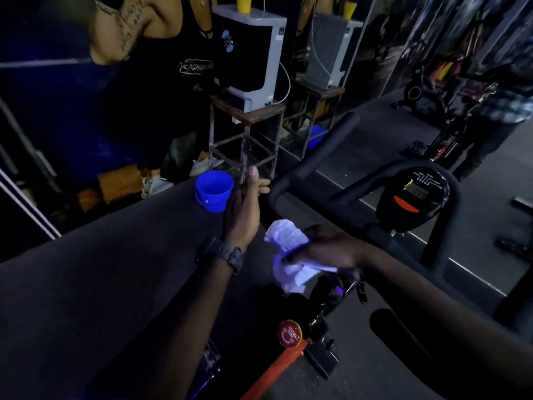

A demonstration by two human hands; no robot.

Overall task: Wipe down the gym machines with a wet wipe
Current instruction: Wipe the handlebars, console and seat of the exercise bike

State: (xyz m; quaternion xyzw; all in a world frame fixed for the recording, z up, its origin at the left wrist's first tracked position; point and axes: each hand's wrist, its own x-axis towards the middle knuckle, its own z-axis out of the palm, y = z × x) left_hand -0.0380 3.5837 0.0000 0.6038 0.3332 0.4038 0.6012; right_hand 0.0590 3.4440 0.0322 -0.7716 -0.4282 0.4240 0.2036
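Observation:
A black exercise bike stands in front of me, its curved handlebar (314, 157) reaching up and away and its console (411, 197) with an orange stripe at the right. My right hand (326, 249) grips a crumpled white wipe (288, 255) over the handlebar's lower stem. My left hand (245, 209), a black watch on its wrist, is raised left of the handlebar with the fingers straight and holds nothing. A red knob (289, 333) sits on the orange frame below.
A blue bucket (214, 190) stands on the dark floor just left of my left hand. Behind it a rusty metal stand (245, 134) carries a white box-shaped appliance (253, 56). A wall poster shows a person at upper left. Mirrors line the back right.

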